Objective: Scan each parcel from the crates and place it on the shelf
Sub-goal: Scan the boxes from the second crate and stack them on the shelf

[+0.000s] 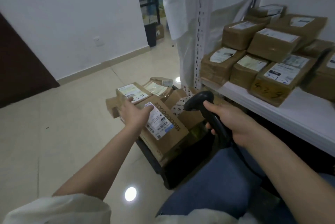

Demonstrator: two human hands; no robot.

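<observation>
A dark crate (pixel 161 167) on the floor holds several brown cardboard parcels with white labels. My left hand (pixel 134 113) reaches over them with fingers spread, its thumb against the label of a large tilted parcel (pixel 163 133) and its fingertips near a smaller labelled parcel (pixel 130 95) behind. My right hand (pixel 230 124) grips a black barcode scanner (pixel 204 105) by the handle, its head pointing left toward the crate. The white shelf (pixel 290 113) at the right carries several stacked parcels (pixel 272 60).
A perforated white shelf post (pixel 200 42) stands just behind the crate. Beige tiled floor (pixel 63 133) spreads to the left. A dark door (pixel 18 64) is at the far left, a doorway with more shelving at the back. My blue-jeaned knee (pixel 217 187) is beside the crate.
</observation>
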